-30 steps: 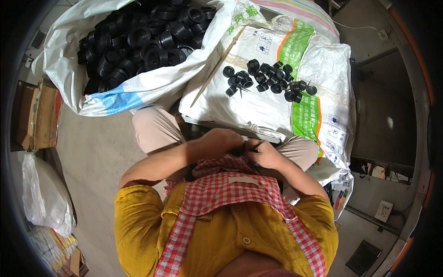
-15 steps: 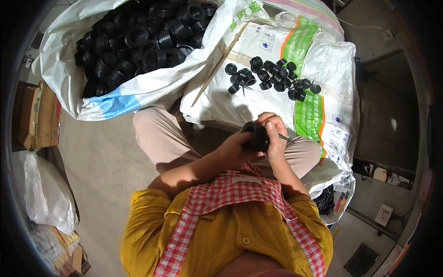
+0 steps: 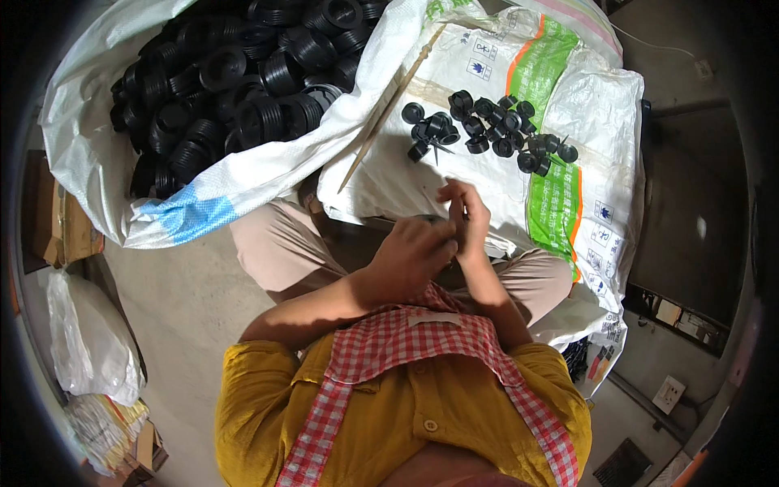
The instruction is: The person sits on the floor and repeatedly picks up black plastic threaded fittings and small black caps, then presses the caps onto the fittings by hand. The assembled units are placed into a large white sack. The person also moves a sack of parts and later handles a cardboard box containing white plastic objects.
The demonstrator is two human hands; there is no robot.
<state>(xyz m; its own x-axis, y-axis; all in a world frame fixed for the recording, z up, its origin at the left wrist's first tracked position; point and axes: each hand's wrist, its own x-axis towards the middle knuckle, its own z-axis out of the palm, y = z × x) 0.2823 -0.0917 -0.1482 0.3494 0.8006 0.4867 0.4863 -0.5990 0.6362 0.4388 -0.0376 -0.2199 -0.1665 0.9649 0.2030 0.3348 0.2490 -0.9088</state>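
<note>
My left hand (image 3: pixel 410 258) is closed, with its back toward me and its fingers bent toward the right hand. Just past its knuckles a dark edge of a black ribbed ring (image 3: pixel 432 218) shows; the rest of the ring is hidden by the hand. My right hand (image 3: pixel 471 217) is held up against the left fingertips, its own fingers curled. Whatever is inside the right hand cannot be made out. Beyond the hands, several small black caps (image 3: pixel 503 126) lie in a loose cluster on a white sack (image 3: pixel 487 185), a few with thin pointed stems.
A large white woven sack (image 3: pixel 268 174) at the far left stands open, full of black ribbed rings (image 3: pixel 280 75). A thin wooden stick (image 3: pixel 381 122) lies beside it. Cardboard boxes (image 3: pixel 77 227) and a clear plastic bag (image 3: pixel 93 337) are at left. A wall socket (image 3: pixel 669 394) is at right.
My left hand has turned over the ring and now covers most of it. The right hand has risen slightly; the thin dark tool beside it no longer shows. The view has shifted a little.
</note>
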